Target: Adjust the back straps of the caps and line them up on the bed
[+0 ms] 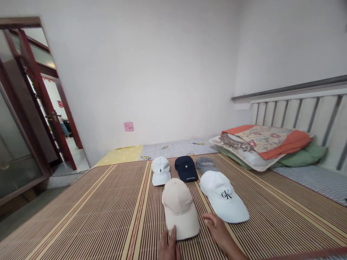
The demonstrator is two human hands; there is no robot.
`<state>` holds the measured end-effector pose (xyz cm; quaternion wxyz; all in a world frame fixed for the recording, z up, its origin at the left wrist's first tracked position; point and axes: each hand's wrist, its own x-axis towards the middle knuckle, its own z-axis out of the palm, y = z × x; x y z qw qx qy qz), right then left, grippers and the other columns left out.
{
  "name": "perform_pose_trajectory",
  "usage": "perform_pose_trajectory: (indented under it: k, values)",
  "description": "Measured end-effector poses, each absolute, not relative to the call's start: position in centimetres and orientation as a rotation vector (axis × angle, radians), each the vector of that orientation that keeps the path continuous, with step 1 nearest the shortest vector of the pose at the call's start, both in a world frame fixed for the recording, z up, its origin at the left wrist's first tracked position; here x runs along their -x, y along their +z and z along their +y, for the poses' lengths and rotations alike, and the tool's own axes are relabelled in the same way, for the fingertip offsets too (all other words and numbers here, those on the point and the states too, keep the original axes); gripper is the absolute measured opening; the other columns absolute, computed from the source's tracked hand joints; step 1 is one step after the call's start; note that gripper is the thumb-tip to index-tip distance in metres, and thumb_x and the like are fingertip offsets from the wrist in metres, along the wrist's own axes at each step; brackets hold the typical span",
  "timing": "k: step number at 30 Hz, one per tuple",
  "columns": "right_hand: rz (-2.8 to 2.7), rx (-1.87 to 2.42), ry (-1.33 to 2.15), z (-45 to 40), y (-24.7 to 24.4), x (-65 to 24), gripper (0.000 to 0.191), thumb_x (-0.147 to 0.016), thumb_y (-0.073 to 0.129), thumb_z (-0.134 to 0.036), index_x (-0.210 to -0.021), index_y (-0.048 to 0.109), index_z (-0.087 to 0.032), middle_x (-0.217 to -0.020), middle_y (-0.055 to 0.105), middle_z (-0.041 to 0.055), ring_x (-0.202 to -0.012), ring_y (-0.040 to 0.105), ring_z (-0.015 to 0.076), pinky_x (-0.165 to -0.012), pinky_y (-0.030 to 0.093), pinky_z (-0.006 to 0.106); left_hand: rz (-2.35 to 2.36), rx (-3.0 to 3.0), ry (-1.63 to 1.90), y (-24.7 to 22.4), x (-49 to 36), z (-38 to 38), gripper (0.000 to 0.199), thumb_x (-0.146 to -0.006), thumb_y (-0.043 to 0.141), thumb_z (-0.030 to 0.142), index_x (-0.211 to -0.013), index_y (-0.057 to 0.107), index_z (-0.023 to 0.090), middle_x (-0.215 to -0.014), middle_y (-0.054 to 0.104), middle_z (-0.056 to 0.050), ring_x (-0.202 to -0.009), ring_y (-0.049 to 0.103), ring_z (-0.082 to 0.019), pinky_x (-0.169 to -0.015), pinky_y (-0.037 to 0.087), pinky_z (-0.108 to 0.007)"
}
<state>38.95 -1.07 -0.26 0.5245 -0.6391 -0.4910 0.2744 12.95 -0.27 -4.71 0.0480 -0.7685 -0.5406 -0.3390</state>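
A beige baseball cap (180,209) with a small striped mark lies at the front, brim towards me. My left hand (168,245) is at its brim's near left edge, with one digit resting on top and the others beside the rim; it looks closed on the edge. Right of that cap, my right hand (217,229) hovers low over the mat, holding nothing, fingers loosely bent and apart. Just beyond it sits a white cap (223,198) with black CK letters. Behind stand a smaller white cap (161,171), a navy cap (186,169) and a grey cap (206,163), partly hidden.
The caps lie on a striped bamboo mat (103,206) covering a bed. Pillows with an orange-edged floral cover (271,141) are stacked by the white headboard (295,112). A pink note (128,126) sticks to the wall. A doorway (62,115) opens at the left.
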Motion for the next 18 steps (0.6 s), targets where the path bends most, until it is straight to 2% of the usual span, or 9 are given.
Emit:
perform_pose_trajectory:
  k: [3,6,8,11,14,16,18]
  values:
    - [-1.213,1.549,0.668,-5.0,-0.9,-38.5,0.050,-0.078,0.053,-0.055,-0.101,0.081,-0.020,-0.111,0.081,0.0156,-0.110,0.075,0.0357,-0.100,0.057,0.045,-1.688,2.354,-1.130,-4.3,-12.9,-0.7,0.057,-0.091,0.040,0.008,-0.137,0.071,0.019,-0.129,0.070,-0.017,-0.122,0.066,-0.030,-0.106,0.056,-0.044]
    - [-1.270,1.596,0.648,-6.8,-1.1,-37.3,0.053,-0.083,0.047,-0.058,-0.105,0.079,-0.022,-0.112,0.080,0.0158,-0.108,0.075,0.0341,-0.095,0.059,0.041,-1.735,2.381,-1.186,-3.7,-13.0,-1.3,0.057,-0.091,0.040,0.010,-0.139,0.070,0.021,-0.130,0.068,-0.016,-0.123,0.064,-0.031,-0.106,0.055,-0.046]
    - [-1.324,1.621,0.594,-7.2,-0.9,-36.1,0.048,-0.086,0.045,-0.053,-0.104,0.078,-0.023,-0.111,0.080,0.0144,-0.107,0.075,0.0325,-0.093,0.059,0.039,-1.762,2.407,-1.197,-3.0,-13.1,-1.7,0.059,-0.092,0.038,0.010,-0.141,0.068,0.023,-0.131,0.067,-0.015,-0.124,0.063,-0.030,-0.107,0.054,-0.046]
    - [-1.402,1.628,0.479,-7.2,-0.2,-34.7,0.036,-0.088,0.043,-0.044,-0.092,0.073,-0.025,-0.101,0.077,0.0125,-0.100,0.074,0.0304,-0.090,0.057,0.039,-1.820,2.465,-1.216,-1.7,-13.1,-2.2,0.061,-0.092,0.037,0.009,-0.145,0.064,0.024,-0.133,0.066,-0.014,-0.125,0.063,-0.028,-0.110,0.051,-0.045]
    - [-1.449,1.625,0.442,-7.1,0.4,-34.4,0.030,-0.089,0.042,-0.041,-0.083,0.068,-0.026,-0.092,0.075,0.0107,-0.090,0.072,0.0288,-0.082,0.056,0.038,-1.991,2.526,-1.360,-0.3,-12.2,-2.9,0.057,-0.089,0.041,0.012,-0.139,0.068,0.019,-0.134,0.069,-0.013,-0.127,0.064,-0.026,-0.110,0.051,-0.038]
    - [-1.450,1.620,0.453,-7.2,0.6,-34.9,0.029,-0.089,0.043,-0.041,-0.081,0.067,-0.027,-0.089,0.074,0.0095,-0.088,0.072,0.0283,-0.080,0.056,0.037,-2.246,2.501,-1.566,0.3,-10.7,-4.0,0.050,-0.093,0.041,0.018,-0.134,0.070,0.016,-0.128,0.074,-0.013,-0.115,0.071,-0.026,-0.100,0.057,-0.037]
    - [-1.445,1.620,0.472,-7.5,0.7,-35.4,0.027,-0.089,0.045,-0.041,-0.079,0.066,-0.026,-0.088,0.074,0.0084,-0.087,0.072,0.0279,-0.079,0.056,0.036,-2.529,2.430,-1.715,0.5,-8.7,-5.8,0.044,-0.102,0.040,0.031,-0.134,0.068,0.020,-0.118,0.078,-0.012,-0.093,0.076,-0.027,-0.081,0.063,-0.041]
